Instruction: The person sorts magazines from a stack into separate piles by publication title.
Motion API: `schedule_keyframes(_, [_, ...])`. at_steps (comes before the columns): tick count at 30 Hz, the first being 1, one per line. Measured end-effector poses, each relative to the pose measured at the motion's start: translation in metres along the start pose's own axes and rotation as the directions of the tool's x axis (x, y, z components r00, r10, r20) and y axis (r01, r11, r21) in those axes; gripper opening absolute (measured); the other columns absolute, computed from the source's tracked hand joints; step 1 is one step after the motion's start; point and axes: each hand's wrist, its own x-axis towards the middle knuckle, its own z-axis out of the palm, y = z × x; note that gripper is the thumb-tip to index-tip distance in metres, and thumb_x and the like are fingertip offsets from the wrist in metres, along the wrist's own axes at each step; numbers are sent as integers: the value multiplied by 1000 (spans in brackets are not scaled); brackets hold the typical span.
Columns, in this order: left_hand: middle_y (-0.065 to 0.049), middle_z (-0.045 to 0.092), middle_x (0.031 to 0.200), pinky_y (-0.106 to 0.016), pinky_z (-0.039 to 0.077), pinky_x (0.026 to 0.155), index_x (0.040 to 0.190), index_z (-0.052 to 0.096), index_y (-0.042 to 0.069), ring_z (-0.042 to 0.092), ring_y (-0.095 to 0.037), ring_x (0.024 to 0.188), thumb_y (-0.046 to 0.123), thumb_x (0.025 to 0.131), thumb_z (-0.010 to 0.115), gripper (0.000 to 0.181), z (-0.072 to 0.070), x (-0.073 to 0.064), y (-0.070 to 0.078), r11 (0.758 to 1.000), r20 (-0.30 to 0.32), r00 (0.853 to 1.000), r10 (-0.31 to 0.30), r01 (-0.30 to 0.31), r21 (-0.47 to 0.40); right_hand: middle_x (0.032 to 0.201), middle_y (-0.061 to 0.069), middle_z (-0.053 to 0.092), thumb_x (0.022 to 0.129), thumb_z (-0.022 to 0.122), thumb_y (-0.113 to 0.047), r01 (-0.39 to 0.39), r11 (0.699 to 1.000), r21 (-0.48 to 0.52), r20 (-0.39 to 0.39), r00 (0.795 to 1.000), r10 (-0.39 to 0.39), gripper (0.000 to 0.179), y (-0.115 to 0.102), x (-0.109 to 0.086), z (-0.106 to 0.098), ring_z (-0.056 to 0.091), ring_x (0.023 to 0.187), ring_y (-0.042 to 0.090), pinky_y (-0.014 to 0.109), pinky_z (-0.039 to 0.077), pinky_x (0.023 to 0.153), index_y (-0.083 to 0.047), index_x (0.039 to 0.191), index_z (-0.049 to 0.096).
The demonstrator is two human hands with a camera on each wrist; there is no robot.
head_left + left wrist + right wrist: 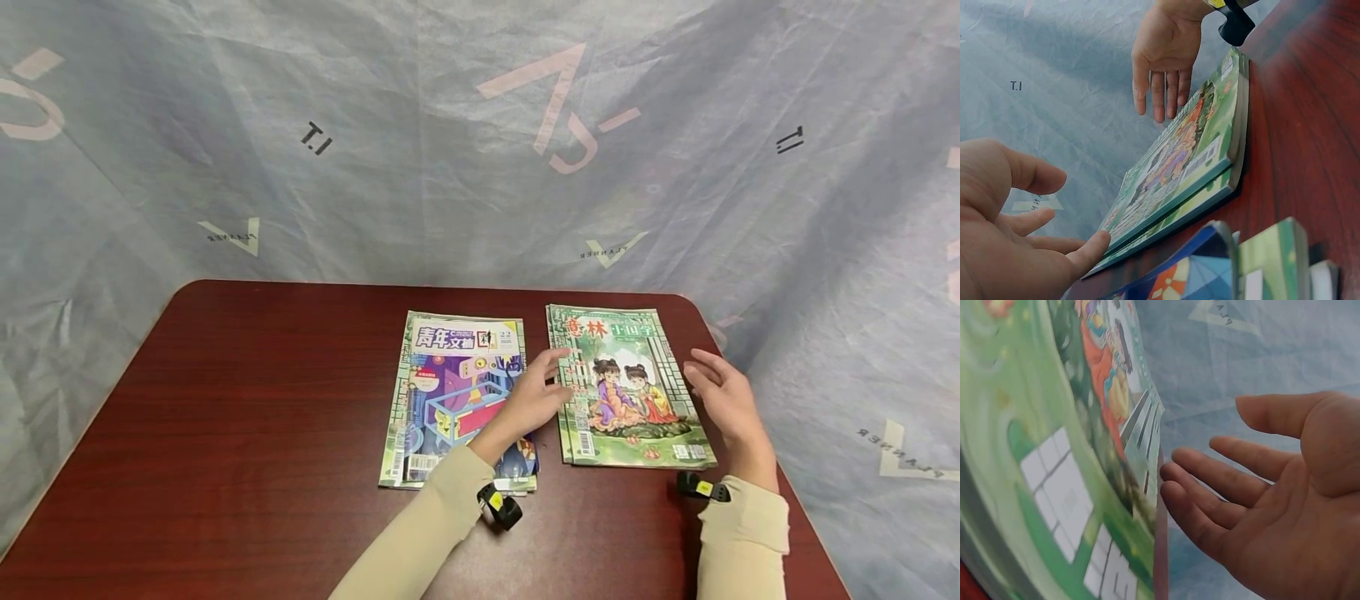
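Two stacks of magazines lie side by side on the table. The right stack has a green magazine (630,392) on top, its cover showing two cartoon children; in the left wrist view at least two copies overlap, slightly offset. On the left stack a purple magazine (457,392) rests over green ones. My left hand (534,398) is at the left edge of the green magazine, fingers loosely extended, little finger right at the spine in the left wrist view. Beside the right edge, my right hand (729,402) has relaxed, spread fingers, its palm facing the stack. Neither hand grips anything.
The dark red wooden table (225,417) extends far to the left of the stacks. Behind it and along its right side hangs a grey printed cloth (420,150). My right hand is near the table's right edge.
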Motion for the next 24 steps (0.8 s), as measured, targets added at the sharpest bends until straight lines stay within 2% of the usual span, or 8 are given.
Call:
schedule_keyframes(4, [-17,42,174,-52,42,126,169,43,7,40,-43,160,3,108,61,64,-5,-4,3,1000,-15,1000,8,-8,1,154,32,59,119,52,-25,48,999,8,-68,997,-48,58,-6,0,1,57,108,-13,13,53,86,5,168,41])
schedule_keyframes(9, [-18,41,174,-50,40,128,169,43,9,38,-43,161,1,108,59,63,-12,-8,5,999,-18,999,31,-32,-23,137,3,71,118,56,-24,104,994,34,-127,987,-99,56,-18,-3,3,61,110,-11,9,52,87,4,165,47])
schedule_keyframes(12, [-19,41,174,-49,39,128,169,43,9,38,-42,161,1,108,59,63,-16,-9,5,999,-21,999,41,-42,-22,132,-4,71,117,58,-22,134,990,47,-140,982,-127,54,-26,-4,6,64,111,-8,8,52,88,4,163,49])
schedule_keyframes(20, [-19,41,174,-50,40,128,169,43,8,38,-43,161,0,109,61,63,-27,-14,6,999,-36,998,45,-46,-20,139,11,68,118,57,-24,171,984,49,-102,981,-166,54,-46,-7,16,58,117,-10,9,49,93,-1,166,48])
schedule_keyframes(24, [-20,40,174,-50,40,127,169,41,6,37,-45,161,-1,109,60,63,-34,-20,9,998,-35,997,66,-66,-19,140,21,69,117,60,-21,212,976,48,-108,973,-206,52,-55,-7,23,61,115,-11,7,47,95,-1,163,52])
